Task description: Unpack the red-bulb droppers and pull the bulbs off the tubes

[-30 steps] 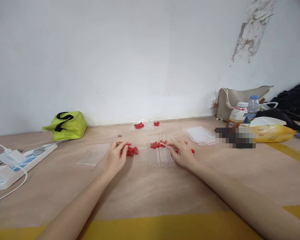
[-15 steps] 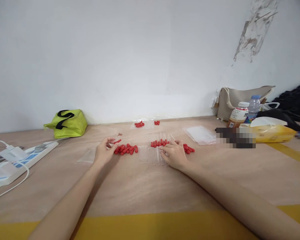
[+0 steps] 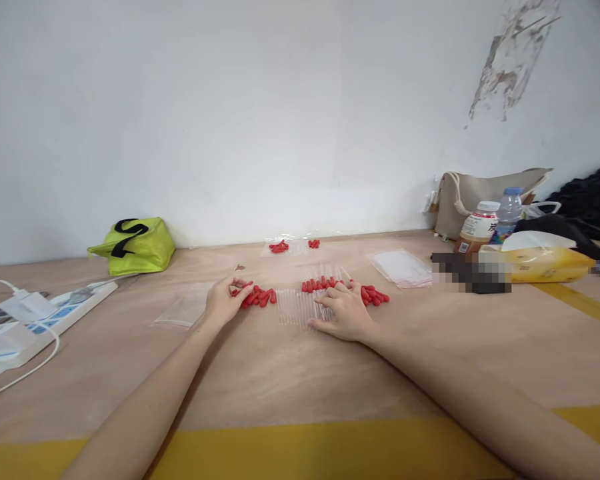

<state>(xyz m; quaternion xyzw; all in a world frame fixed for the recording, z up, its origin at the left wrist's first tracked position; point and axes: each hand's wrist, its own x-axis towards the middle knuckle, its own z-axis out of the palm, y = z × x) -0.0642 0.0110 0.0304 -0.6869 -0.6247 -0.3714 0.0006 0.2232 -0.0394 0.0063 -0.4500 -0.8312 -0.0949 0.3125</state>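
My left hand (image 3: pixel 224 301) pinches a red rubber dropper bulb (image 3: pixel 247 285) above the left end of a loose pile of red bulbs (image 3: pixel 264 297). To the right of that pile lies a row of thin clear tubes (image 3: pixel 294 308), side by side. Over the right end of this row rests my right hand (image 3: pixel 347 313), fingers apart, its thumb near the tubes' lower ends. Just beyond it, clear tubes fitted with red bulbs (image 3: pixel 320 285) lie in a line. More loose red bulbs (image 3: pixel 376 296) sit right of my right hand, which partly hides the tubes.
Clear plastic bags (image 3: pixel 180 308) lie at left, with a stack of bags (image 3: pixel 400 268) at right. Farther back is a packet of red bulbs and tubes (image 3: pixel 293 248). A power strip (image 3: pixel 70 319), green bag (image 3: pixel 143 250), bottles (image 3: pixel 479 228) and yellow tissue pack (image 3: pixel 550 263) stand around.
My left hand has moved right and closer to the left pile, still with a red bulb in its fingers. My right hand has shifted slightly left, its thumb spread lower.
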